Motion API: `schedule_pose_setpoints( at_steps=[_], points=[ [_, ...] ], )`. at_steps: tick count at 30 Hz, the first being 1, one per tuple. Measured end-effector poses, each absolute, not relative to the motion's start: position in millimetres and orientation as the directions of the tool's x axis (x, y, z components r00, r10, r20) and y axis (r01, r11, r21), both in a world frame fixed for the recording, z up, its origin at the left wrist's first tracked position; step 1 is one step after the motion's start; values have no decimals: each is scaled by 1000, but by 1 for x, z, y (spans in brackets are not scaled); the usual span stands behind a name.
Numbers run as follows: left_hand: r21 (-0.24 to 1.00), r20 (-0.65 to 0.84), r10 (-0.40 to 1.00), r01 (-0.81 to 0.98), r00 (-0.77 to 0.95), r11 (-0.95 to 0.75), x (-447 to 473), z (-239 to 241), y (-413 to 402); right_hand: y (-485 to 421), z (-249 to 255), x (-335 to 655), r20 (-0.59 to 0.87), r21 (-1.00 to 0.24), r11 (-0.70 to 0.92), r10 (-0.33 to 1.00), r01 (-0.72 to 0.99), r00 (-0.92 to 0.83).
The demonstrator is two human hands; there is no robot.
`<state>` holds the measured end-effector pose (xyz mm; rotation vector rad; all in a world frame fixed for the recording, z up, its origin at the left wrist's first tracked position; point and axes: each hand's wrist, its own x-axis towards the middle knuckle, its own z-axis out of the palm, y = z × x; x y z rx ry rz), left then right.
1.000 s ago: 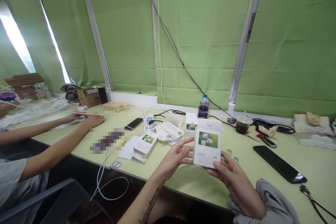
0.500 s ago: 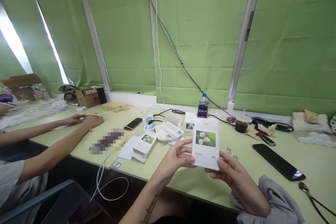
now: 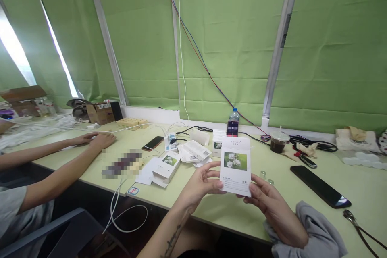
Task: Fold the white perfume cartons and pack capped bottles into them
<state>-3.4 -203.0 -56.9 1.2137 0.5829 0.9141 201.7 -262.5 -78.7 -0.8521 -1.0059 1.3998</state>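
Between my two hands is a white paper box [image 3: 235,175] with a photo of white flowers on its front, held upright above the table's front edge. Its lower left edge is pinched by my left hand [image 3: 206,181], fingers behind and thumb at the side. My right hand [image 3: 264,193] grips the lower right corner, thumb on the front. The box looks flat from here; its depth is hidden. On the table left of my hands lies a similar white flower box [image 3: 168,166], with several white cartons [image 3: 195,151] behind it. Small glass jars [image 3: 263,175] stand right of the held box.
A black phone [image 3: 320,185] lies to the right, near a corded strap [image 3: 352,221]. Further back are an iced drink cup [image 3: 278,142], a water bottle [image 3: 234,123] and a folding knife-like tool [image 3: 306,160]. At the left, a co-worker's hands [image 3: 101,140] rest on the table near another phone [image 3: 152,143].
The held box and both my hands stay almost still, with only a very slight shift of the view. The co-worker's hands move slightly left.
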Motion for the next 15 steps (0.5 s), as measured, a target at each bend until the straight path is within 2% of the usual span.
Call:
schedule_pose_setpoints(
  at_steps=[5, 8, 11, 15],
  points=[
    [965, 79, 840, -253, 537, 71, -6, -56, -202, -260, -79, 202, 69, -937, 27, 991, -347, -111],
    [979, 143, 832, -200, 535, -40, -11, -54, -198, -259, -83, 203, 88, -946, 24, 979, -324, -185],
    [972, 219, 818, -195, 531, -133, -18, -53, -194, -259, -92, 201, 31, -931, -71, 962, -357, -271],
    [966, 199, 716, -258, 669, -27, -23, -58, -193, -258, -100, 192, -19, -868, -216, 914, -447, -406]
  ],
)
